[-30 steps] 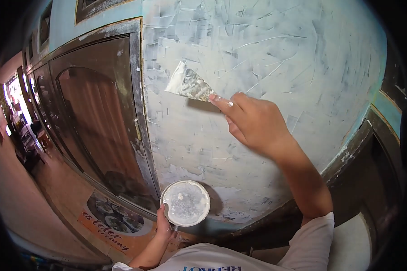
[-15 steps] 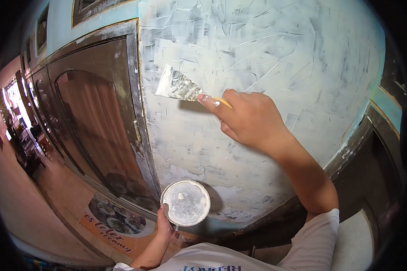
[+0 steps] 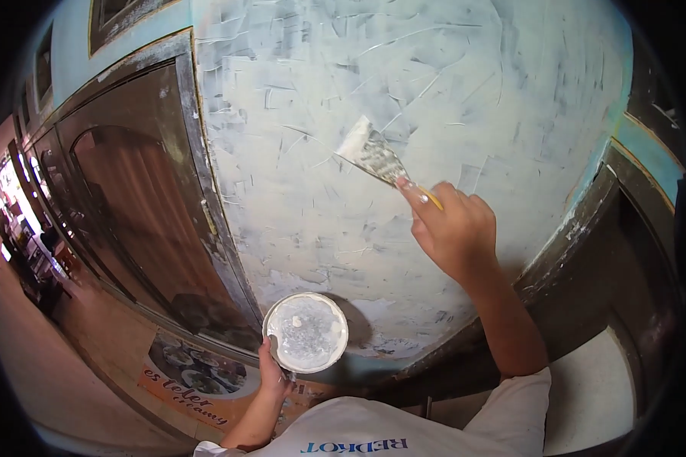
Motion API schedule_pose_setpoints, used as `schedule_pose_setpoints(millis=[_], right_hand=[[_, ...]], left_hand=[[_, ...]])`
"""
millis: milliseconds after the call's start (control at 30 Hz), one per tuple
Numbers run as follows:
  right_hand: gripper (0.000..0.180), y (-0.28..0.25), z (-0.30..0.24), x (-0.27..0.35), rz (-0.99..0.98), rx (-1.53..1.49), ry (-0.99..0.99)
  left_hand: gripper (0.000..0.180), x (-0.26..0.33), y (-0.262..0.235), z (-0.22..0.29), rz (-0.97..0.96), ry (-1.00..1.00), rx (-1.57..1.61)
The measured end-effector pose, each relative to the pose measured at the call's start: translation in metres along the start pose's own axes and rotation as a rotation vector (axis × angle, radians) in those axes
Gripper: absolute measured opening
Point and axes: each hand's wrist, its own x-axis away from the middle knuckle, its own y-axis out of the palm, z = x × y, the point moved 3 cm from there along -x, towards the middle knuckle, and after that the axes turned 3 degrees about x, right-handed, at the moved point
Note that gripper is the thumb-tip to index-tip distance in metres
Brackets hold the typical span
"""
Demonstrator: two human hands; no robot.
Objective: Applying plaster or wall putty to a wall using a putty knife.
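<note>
My right hand [image 3: 457,228] grips the yellow handle of a putty knife [image 3: 377,156]. Its wide blade points up and left and is smeared with white putty, thickest along the far edge. Behind it stands a light blue wall [image 3: 297,206] coated with uneven whitish putty and ridged strokes; whether the blade touches the wall I cannot tell. Low in front of me, my left hand [image 3: 273,369] clasps the side of a round white tub [image 3: 306,333]. Putty residue and a few small lumps show inside the tub.
A dark wooden door [image 3: 141,198] with a brown curtain behind its pane stands left of the wall. Another dark wooden frame [image 3: 587,221] borders it at right. A printed orange banner [image 3: 198,381] lies low at left, beside a pale curved surface [image 3: 598,396] at lower right.
The putty knife and my right hand have moved right and slightly down across the wall. My view has shifted a little to the right. The tub stays in my left hand.
</note>
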Motion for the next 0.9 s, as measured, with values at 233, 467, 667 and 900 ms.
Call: schedule_pose_setpoints(millis=[233,467,667,900], right_hand=[[0.050,0.005,0.015,0.049,-0.045,0.036,0.073],[0.050,0.007,0.028,0.076,-0.090,-0.001,0.136],[0.049,0.024,0.025,0.149,-0.050,-0.095,0.236],[0.044,0.036,0.006,0.246,-0.087,-0.181,0.366]], left_hand=[[0.061,-0.004,-0.007,-0.005,-0.001,0.006,0.004],[0.061,0.000,-0.002,-0.001,0.012,0.004,-0.024],[0.061,-0.001,-0.003,-0.003,0.013,0.009,-0.005],[0.061,0.003,0.007,-0.002,0.009,-0.001,-0.001]])
